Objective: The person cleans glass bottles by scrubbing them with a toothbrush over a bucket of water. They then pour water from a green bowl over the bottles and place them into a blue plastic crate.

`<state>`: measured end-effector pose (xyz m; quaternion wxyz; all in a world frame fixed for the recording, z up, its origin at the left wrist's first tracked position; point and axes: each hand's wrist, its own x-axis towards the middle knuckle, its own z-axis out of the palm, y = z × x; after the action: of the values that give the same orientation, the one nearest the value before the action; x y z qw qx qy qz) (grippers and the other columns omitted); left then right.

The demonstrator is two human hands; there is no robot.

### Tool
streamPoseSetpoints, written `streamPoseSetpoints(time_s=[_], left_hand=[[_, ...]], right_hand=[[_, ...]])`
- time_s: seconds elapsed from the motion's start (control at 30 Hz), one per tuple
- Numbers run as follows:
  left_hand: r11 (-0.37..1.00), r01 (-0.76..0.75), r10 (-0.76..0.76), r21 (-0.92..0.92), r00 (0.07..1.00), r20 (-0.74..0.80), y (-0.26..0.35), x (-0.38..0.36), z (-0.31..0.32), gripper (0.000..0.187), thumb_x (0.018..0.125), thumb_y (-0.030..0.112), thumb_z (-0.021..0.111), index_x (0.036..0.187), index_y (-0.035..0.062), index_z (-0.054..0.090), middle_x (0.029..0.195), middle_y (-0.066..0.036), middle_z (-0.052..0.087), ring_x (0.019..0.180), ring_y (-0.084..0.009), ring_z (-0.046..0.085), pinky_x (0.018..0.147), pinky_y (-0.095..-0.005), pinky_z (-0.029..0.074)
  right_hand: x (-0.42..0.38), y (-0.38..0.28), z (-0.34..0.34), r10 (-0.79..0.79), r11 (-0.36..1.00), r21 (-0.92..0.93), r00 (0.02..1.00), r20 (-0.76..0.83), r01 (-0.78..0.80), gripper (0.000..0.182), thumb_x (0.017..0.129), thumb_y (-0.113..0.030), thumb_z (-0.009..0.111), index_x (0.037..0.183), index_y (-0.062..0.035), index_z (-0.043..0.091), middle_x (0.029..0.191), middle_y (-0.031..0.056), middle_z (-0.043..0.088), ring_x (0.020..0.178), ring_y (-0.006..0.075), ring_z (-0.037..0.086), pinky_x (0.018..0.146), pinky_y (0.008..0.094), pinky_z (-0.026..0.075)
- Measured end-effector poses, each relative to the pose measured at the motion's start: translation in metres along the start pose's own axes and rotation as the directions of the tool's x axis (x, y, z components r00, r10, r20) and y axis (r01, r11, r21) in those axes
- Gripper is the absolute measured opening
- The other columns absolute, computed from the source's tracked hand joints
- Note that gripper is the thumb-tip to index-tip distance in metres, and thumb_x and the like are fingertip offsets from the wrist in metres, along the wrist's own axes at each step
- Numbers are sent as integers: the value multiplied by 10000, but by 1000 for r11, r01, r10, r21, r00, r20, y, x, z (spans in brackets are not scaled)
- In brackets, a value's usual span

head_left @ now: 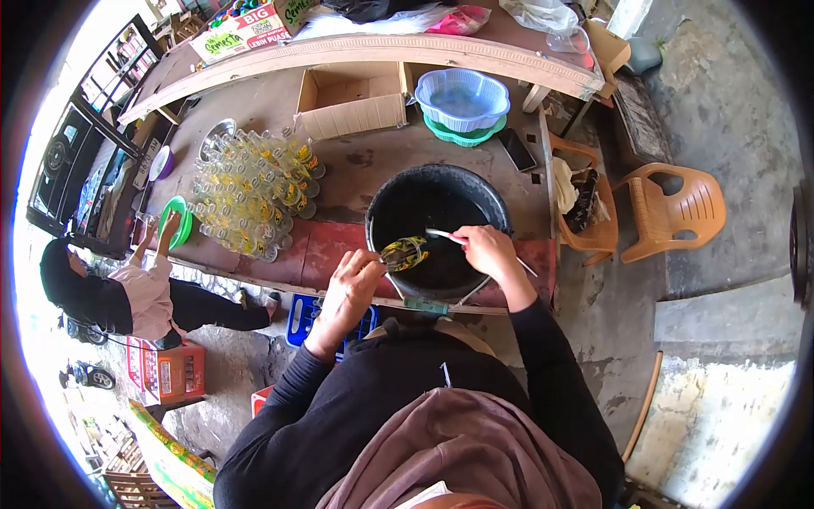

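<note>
My left hand [356,278] is closed on a small clear glass bottle [405,254] with yellow and dark markings. The bottle is tilted sideways over the near-left part of a black bucket [374,197] holding dark liquid. In my right hand [488,251] is a slim white stick-like tool [443,234], its end pointing towards the bottle. I cannot tell what kind of tool it is. To the left, many similar glass bottles [254,191] stand packed together on the table.
Behind the bucket are a cardboard box [352,116], a blue basin [463,97] on a green one [458,136], and a phone [516,150]. At left, another person [140,293] reaches to a green basin [179,222]. Plastic chairs [676,212] stand right; a blue crate [303,318] sits below.
</note>
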<state>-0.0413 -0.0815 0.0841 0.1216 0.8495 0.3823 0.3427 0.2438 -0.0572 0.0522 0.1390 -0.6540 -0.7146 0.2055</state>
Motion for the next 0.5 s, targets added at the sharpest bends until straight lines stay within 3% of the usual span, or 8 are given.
streamPoseSetpoints(time_s=[0.17,0.23,0.27,0.33,0.37,0.43,0.47,0.5], left_hand=[[999,47,-47,-26,998,-33,-9,-3,2,140,793,-58,692,901,25,660,969,-116,634,880,-312,639,753,-393,538],[983,142,-153,-117,984,-93,-15,-6,1,142,792,-60,690,896,28,652,961,-116,634,897,-317,649,768,-393,542],[972,205,-218,-113,970,-110,-13,-6,-4,140,794,-54,695,900,28,652,961,-119,635,880,-320,652,755,-395,543],[960,269,-279,-76,945,-171,-17,-3,-11,151,797,-42,701,918,27,643,962,-133,633,828,-330,661,708,-397,550],[979,200,-205,-43,953,-225,-21,-2,-14,157,799,-43,695,921,24,621,929,-135,619,753,-302,644,654,-375,535],[910,407,-414,-75,892,-180,-19,-6,-25,145,794,-41,699,890,14,605,919,-121,621,790,-206,647,645,-306,503],[927,367,-375,-77,898,-232,-27,-9,-25,138,822,-34,692,900,13,589,852,-91,628,727,-121,609,606,-259,463],[927,367,-374,-74,897,-234,-30,-12,-25,138,822,-34,692,900,13,589,852,-91,628,727,-121,609,606,-259,463]], right_hand=[[-15,-39,-9,-118,970,208,992,-54,127,228,879,-115,624,1087,-137,715,964,185,724,863,391,700,763,493,556],[-7,-21,1,-41,990,130,998,-53,47,220,882,-113,616,1079,-127,713,942,181,723,863,388,699,760,497,557],[-2,-5,3,-22,1000,-6,998,-54,22,215,883,-113,613,1074,-115,712,939,179,719,874,384,697,762,497,558],[-1,8,1,28,1000,16,987,-155,-26,200,900,-112,606,1071,-104,709,970,172,708,886,382,691,765,492,553],[-6,2,-8,19,999,53,984,-175,-10,199,910,-114,602,1081,-103,704,981,167,701,882,385,688,760,491,551],[-20,-29,-13,-64,982,152,954,-292,112,206,925,-111,602,1114,-100,682,967,149,684,859,389,681,738,492,544],[-29,-47,-17,-97,960,225,953,-288,166,221,928,-107,612,1145,-103,658,972,139,665,844,386,675,715,485,542],[-36,-57,-9,-162,932,264,938,-306,247,247,929,-98,616,1174,-120,638,985,133,654,845,378,674,707,473,546]])
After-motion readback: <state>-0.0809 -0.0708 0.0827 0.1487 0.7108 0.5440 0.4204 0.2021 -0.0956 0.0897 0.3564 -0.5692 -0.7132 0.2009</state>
